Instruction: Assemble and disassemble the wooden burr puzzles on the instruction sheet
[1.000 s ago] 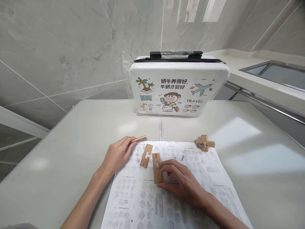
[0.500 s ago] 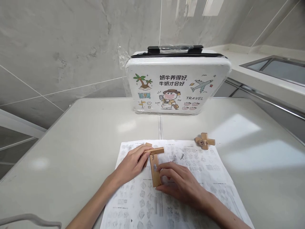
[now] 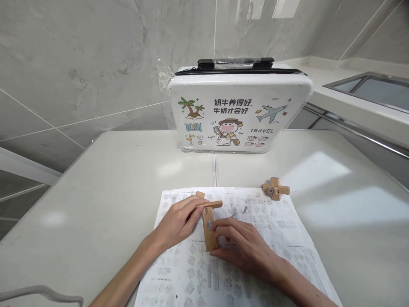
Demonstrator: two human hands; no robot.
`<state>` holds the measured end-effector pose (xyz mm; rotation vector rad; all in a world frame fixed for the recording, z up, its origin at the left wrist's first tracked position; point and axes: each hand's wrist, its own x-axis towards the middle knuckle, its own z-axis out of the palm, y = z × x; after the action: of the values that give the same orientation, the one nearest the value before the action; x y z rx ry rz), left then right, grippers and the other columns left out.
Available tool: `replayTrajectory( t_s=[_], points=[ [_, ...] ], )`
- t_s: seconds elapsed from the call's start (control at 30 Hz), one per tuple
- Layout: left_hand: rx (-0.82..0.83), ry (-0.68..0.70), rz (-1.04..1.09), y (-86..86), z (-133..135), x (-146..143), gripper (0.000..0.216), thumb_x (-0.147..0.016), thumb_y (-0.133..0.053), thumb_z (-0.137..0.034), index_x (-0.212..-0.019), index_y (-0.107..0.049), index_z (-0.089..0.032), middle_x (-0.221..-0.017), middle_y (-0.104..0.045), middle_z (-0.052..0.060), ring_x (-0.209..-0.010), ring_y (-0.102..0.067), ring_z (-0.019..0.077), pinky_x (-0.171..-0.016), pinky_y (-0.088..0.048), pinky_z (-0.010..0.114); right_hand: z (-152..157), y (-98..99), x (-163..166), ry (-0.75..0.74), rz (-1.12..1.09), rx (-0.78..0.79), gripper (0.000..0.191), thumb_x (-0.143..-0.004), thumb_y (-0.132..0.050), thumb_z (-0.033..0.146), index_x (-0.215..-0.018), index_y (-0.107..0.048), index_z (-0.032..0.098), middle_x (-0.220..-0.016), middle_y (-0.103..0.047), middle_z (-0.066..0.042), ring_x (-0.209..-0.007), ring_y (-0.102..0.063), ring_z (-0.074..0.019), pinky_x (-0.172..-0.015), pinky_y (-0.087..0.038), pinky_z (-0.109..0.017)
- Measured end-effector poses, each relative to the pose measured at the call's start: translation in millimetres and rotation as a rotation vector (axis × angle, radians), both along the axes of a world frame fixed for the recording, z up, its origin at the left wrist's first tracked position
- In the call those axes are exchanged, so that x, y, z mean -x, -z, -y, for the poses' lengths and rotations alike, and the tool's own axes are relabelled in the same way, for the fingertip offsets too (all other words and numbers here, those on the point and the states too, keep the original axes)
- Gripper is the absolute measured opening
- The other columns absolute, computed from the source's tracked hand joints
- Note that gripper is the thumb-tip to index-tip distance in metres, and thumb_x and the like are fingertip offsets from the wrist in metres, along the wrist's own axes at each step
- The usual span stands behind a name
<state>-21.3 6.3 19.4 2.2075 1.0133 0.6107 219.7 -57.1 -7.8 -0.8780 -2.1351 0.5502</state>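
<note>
My left hand (image 3: pixel 180 216) is closed, its thumb and fingers pinching a thin wooden bar (image 3: pixel 215 204) that juts out to the right. Just beyond those fingers, the end of another wooden piece (image 3: pixel 200 195) shows; the rest is hidden under the hand. Beneath the bar lies a flat wooden block (image 3: pixel 210 241) with a slot in its middle and a dark mark near its far end. Fingers of my right hand (image 3: pixel 241 239) grip this slotted block along its right side and near end. Whether the bar touches the block, I cannot tell.
Under both hands a printed sheet (image 3: pixel 179 264) with small diagrams lies on the pale table (image 3: pixel 105 183). A cross-shaped wooden puzzle (image 3: pixel 275 189) sits at its far right corner. Behind stands a white cartoon-printed case (image 3: pixel 198 91) in clear plastic. A grey cable (image 3: pixel 41 291) runs at the front left.
The thin bar in my left hand has shifted slightly to the right and tilted a little. My right hand keeps its hold on the slotted block, almost unmoved.
</note>
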Motion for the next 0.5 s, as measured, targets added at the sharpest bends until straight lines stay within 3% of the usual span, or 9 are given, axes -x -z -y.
replayTrajectory(
  t_s=[0.33,0.5],
  points=[
    [-0.122,0.052,-0.021,-5.6,1.4,-1.9,0.039,-0.114,-0.038,-0.022,-0.141,-0.066,-0.030,-0.111,-0.075,0.005,-0.092,-0.070,0.0178,-0.083,-0.058,0.033,0.5,-1.2,-1.3,-0.005,-0.012,0.021,0.021,-0.106,-0.067,0.034,-0.120,-0.055,0.024,-0.119,-0.076,-0.010,-0.096,-0.077,-0.0193,-0.077,-0.065,-0.030],
    [-0.165,0.034,-0.043,-4.8,2.0,-1.6,0.039,-0.115,-0.035,-0.026,-0.138,-0.066,-0.026,-0.107,-0.074,0.007,-0.091,-0.070,0.0193,-0.082,-0.058,0.034,-0.1,-2.1,-1.3,0.005,-0.007,0.027,0.017,-0.106,-0.066,0.034,-0.117,-0.056,0.025,-0.117,-0.077,-0.009,-0.088,-0.077,-0.0181,-0.076,-0.065,-0.031]
  ],
)
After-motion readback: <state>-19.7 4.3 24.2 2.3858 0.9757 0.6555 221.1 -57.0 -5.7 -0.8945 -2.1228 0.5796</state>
